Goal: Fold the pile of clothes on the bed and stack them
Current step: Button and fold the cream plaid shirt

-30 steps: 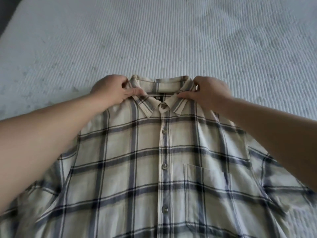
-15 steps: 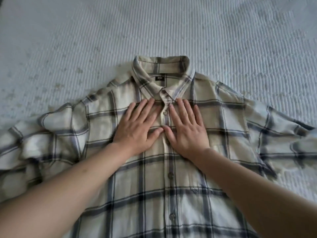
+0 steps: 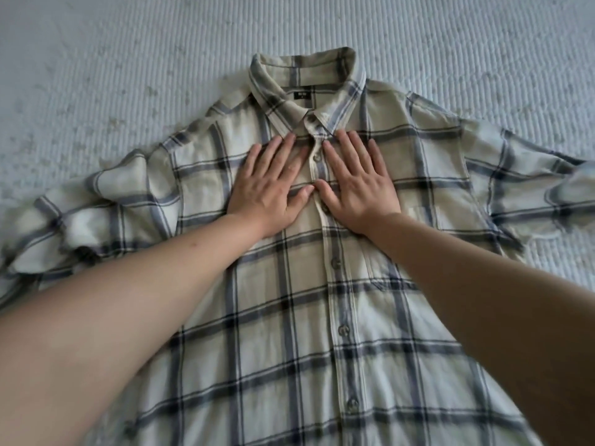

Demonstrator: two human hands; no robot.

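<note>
We've got the plaid shirt (image 3: 289, 317) laid face up on the bed (image 3: 96, 59), buttoned, filling the centre and lower part of the frame, collar (image 3: 306, 82) at upper centre. Our left hand (image 3: 270, 188) lies flat on the chest just left of the button placket (image 3: 335, 262), fingers straight and spread, gripping nothing. Our right hand (image 3: 357, 185) mirrors it on the other side, also flat w/ straight fingers, thumb tips nearly touching over the placket. Step in hand, we'd say: smoothing the front before any fold is made. Left sleeve (image 3: 80, 220) is bunched at mid-left of the frame; right sleeve (image 3: 531, 188) runs off the right edge, so we can't tell how its cuff lies. Next move probably calls for sweeping the palms outward to press out wrinkles, then straightening both sleeves. After that, prob. a flip face down so sides and sleeves can fold in. No stack or other clothes show in frame.
</note>
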